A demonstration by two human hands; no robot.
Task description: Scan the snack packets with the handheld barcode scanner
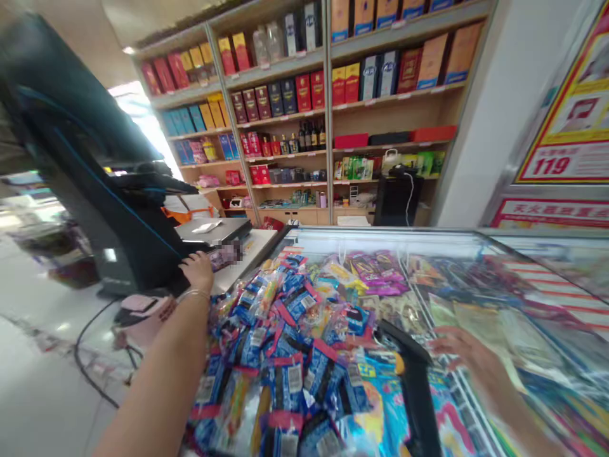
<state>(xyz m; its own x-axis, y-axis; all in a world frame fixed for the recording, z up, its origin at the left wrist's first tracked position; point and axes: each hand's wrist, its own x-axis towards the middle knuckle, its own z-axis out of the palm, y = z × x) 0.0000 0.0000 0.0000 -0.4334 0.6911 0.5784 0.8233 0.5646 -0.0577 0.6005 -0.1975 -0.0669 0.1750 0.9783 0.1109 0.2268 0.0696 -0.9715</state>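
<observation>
Currently, the left hand [197, 271] is resting spread beside a pixelated packet [224, 254], while the right hand [469, 358] is spreading over a glass freezer lid [547, 285], pinching nothing.

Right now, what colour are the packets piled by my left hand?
The packets by your left hand are mostly blue with pinkish-red strips, best seen in the head view.

Item [224, 254] beside the left-hand grip [197, 270] pixelated, unidentifiable. Right-hand grip [469, 362] motion-blurred. Blue packets [280, 387] cut off at lower edge; shelf price tags [402, 89] too small to read.
</observation>
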